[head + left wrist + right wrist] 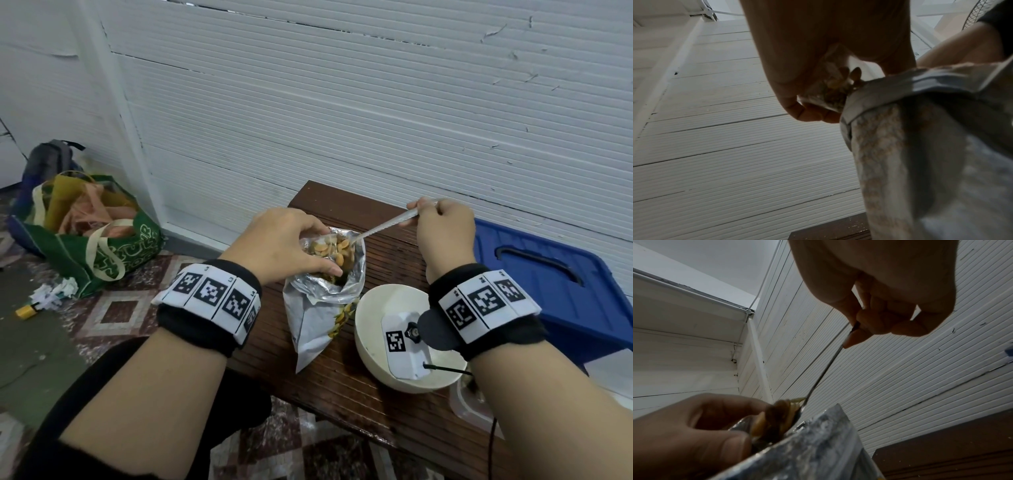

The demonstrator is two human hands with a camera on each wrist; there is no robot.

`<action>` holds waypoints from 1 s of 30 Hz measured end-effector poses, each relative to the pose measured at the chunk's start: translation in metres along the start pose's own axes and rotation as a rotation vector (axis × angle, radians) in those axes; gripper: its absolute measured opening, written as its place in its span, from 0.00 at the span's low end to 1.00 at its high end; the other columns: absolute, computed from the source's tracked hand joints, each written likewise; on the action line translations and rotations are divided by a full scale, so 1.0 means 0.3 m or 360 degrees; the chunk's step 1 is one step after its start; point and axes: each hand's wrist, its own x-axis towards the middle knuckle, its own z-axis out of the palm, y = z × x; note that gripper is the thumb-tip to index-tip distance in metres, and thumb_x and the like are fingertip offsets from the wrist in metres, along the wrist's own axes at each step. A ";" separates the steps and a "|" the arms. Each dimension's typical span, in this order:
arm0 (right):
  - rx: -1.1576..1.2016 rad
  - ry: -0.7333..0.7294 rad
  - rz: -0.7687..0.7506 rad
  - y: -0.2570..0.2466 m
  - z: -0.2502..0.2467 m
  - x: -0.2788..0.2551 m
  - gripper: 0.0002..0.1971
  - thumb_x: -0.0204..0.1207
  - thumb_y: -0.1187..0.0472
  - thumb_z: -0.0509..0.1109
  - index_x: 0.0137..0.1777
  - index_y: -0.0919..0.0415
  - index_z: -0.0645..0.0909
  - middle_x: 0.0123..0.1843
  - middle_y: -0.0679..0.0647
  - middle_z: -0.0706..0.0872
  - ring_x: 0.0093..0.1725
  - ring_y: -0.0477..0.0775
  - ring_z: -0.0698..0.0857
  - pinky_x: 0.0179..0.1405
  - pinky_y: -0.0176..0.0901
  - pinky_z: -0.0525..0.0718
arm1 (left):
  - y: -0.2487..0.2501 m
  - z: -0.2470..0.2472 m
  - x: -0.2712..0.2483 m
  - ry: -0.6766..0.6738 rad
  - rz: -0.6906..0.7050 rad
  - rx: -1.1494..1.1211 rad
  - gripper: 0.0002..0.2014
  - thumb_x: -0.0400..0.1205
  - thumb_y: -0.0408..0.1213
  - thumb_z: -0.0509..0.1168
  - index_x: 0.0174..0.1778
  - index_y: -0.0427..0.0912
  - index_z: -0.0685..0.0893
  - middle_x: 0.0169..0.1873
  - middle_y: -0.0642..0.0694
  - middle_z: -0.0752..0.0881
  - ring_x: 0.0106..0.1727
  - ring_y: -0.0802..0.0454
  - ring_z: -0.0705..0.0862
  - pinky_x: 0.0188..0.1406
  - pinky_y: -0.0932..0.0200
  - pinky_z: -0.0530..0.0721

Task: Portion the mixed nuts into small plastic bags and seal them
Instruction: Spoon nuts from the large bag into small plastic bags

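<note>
A small clear plastic bag partly filled with mixed nuts hangs in the open mouth of a silver foil nut pouch. My left hand pinches the small bag's rim, thumb at the near side. My right hand grips the handle of a metal spoon; its bowl, loaded with nuts, sits at the small bag's opening. In the left wrist view my left hand holds the small bag beside the pouch. In the right wrist view my right hand holds the spoon above the nuts.
The pouch stands on a dark wooden table against a white ribbed wall. A white bowl sits right of the pouch, a clear tub at the table's near right. A blue bin lid lies to the right, a green tote on the floor left.
</note>
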 end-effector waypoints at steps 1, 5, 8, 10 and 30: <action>0.0018 -0.0009 0.0010 0.000 0.004 0.000 0.15 0.85 0.60 0.58 0.43 0.57 0.85 0.28 0.46 0.85 0.38 0.38 0.80 0.45 0.35 0.73 | -0.001 -0.002 0.001 0.0002 0.0005 0.0034 0.35 0.59 0.67 0.75 0.59 0.54 0.86 0.52 0.57 0.87 0.57 0.57 0.81 0.66 0.48 0.77; 0.0056 -0.0030 0.0020 0.005 0.019 0.007 0.15 0.85 0.60 0.59 0.43 0.57 0.85 0.27 0.45 0.85 0.41 0.40 0.82 0.48 0.36 0.73 | -0.005 -0.004 0.008 0.0008 0.0006 0.0114 0.35 0.59 0.69 0.73 0.59 0.56 0.86 0.52 0.58 0.86 0.58 0.57 0.78 0.68 0.47 0.73; 0.0070 -0.0043 0.0001 0.012 0.032 0.012 0.16 0.84 0.60 0.59 0.37 0.53 0.84 0.25 0.45 0.86 0.46 0.46 0.85 0.58 0.42 0.78 | -0.006 -0.002 0.013 0.0035 0.0015 0.0127 0.34 0.60 0.69 0.73 0.59 0.57 0.86 0.48 0.60 0.84 0.53 0.59 0.75 0.65 0.52 0.70; 0.0100 -0.0066 0.0000 0.009 0.040 0.012 0.17 0.85 0.60 0.59 0.35 0.53 0.84 0.23 0.42 0.86 0.47 0.47 0.85 0.61 0.44 0.79 | -0.005 0.001 0.014 0.0043 0.0021 0.0100 0.33 0.59 0.70 0.72 0.58 0.58 0.86 0.45 0.62 0.83 0.51 0.60 0.74 0.64 0.53 0.69; 0.0632 0.0071 -0.0737 -0.087 -0.045 -0.024 0.11 0.86 0.59 0.59 0.43 0.51 0.80 0.32 0.45 0.85 0.28 0.45 0.71 0.28 0.34 0.71 | -0.012 -0.005 -0.001 0.0477 -0.0136 -0.0623 0.22 0.65 0.59 0.74 0.48 0.50 0.85 0.40 0.58 0.87 0.41 0.60 0.85 0.42 0.66 0.85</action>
